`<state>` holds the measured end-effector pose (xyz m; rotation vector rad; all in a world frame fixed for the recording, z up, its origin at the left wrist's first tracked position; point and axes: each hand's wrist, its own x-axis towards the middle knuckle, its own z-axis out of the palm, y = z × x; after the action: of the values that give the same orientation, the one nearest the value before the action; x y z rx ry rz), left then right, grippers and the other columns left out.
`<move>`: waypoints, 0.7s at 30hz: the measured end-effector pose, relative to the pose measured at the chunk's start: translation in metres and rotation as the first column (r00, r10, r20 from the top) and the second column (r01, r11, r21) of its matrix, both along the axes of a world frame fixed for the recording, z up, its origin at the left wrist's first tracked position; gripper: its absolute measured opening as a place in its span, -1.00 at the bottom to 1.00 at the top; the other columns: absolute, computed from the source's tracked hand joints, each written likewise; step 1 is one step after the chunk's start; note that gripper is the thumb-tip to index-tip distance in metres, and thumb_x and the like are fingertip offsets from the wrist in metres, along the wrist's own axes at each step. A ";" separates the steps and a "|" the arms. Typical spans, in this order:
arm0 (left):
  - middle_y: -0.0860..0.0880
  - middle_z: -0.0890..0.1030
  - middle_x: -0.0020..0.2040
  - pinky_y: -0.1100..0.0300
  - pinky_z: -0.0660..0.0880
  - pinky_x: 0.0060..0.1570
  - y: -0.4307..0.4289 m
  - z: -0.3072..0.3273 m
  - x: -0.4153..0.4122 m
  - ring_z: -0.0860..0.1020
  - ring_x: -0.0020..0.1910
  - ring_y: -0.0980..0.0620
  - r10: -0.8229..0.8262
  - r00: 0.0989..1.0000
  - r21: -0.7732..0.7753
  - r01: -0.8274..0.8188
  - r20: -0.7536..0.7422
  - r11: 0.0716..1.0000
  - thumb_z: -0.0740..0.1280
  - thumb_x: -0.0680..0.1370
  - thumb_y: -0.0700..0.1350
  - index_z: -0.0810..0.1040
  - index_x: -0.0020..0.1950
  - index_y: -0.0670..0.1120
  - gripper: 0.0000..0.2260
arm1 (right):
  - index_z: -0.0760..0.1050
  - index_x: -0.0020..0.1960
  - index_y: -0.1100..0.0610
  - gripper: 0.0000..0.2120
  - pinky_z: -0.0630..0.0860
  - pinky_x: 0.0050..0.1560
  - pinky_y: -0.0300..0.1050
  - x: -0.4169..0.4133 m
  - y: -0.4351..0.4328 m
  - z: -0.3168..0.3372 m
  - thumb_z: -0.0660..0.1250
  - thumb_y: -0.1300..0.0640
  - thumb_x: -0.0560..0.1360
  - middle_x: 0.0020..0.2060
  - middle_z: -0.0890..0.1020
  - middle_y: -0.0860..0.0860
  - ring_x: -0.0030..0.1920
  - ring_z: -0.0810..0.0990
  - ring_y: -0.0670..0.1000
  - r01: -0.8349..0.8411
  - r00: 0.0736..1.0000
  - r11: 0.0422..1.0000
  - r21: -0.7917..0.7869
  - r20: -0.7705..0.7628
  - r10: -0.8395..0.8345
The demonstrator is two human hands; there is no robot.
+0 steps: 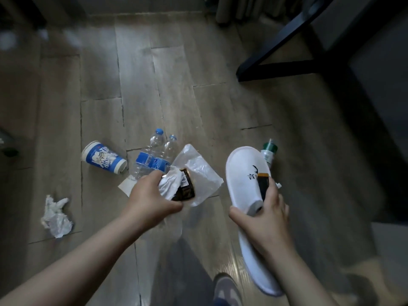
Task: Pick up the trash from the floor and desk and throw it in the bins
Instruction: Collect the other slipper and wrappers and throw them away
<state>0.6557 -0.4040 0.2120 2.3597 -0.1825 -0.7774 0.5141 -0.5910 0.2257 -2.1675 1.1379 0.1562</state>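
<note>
My left hand [152, 196] grips a bundle of trash: a dark snack wrapper [186, 188] with a crumpled white tissue [171, 184] and a clear plastic bag [198, 171] hanging from it. My right hand [262, 215] holds a white slipper [245, 171] together with a small black and orange packet [262, 182]. On the wooden floor lie a blue and white paper cup [103, 159] on its side, two clear plastic bottles [154, 151] with blue caps, a crumpled white tissue [56, 216] at the left, and a green-capped bottle [269, 152] behind the slipper.
A black furniture frame [276, 65] stands on the floor at the upper right, next to a dark surface [375, 62]. A flat piece of white paper [127, 185] lies under the bottles. My grey shoe [227, 290] shows at the bottom.
</note>
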 end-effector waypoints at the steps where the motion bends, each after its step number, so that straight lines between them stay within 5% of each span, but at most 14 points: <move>1: -0.03 0.55 -0.16 0.18 0.40 -0.41 -0.005 0.024 -0.002 0.52 -0.24 0.05 -0.001 1.000 -0.001 0.001 -0.009 1.000 0.54 0.20 -0.07 0.49 -0.11 -0.04 -0.65 | -0.05 0.51 -0.08 0.05 0.23 0.33 0.06 -0.006 -0.001 0.023 0.35 -0.23 0.14 0.40 0.27 0.05 0.35 0.20 0.09 0.021 1.000 1.000 0.004 0.004 -0.021; 13: -0.01 0.52 -0.22 0.37 0.25 -0.53 -0.060 0.359 -0.076 0.47 -0.34 0.11 -0.247 0.969 -0.090 0.248 0.030 0.964 0.54 0.19 -0.06 0.42 -0.22 -0.01 -0.67 | -0.02 0.47 -0.14 0.00 0.27 0.35 0.01 -0.115 0.005 0.378 0.35 -0.23 0.13 0.37 0.32 -0.05 0.34 0.26 0.03 0.299 0.946 0.954 0.005 0.132 -0.297; 21: 0.08 0.51 -0.19 0.30 0.28 -0.42 -0.094 0.585 -0.162 0.48 -0.27 0.17 -0.516 0.815 -0.250 0.575 0.264 0.779 0.56 0.16 -0.01 0.43 -0.16 0.09 -0.61 | 0.02 0.47 -0.20 -0.01 0.34 0.32 0.19 -0.245 0.050 0.594 0.37 -0.24 0.12 0.36 0.31 -0.10 0.37 0.23 0.02 0.614 0.751 0.784 -0.094 0.375 -0.543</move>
<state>0.4938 -0.4976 0.7974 2.0642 -1.0417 -0.7190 0.2686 -0.5413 0.8193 -1.7988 1.6194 -0.6158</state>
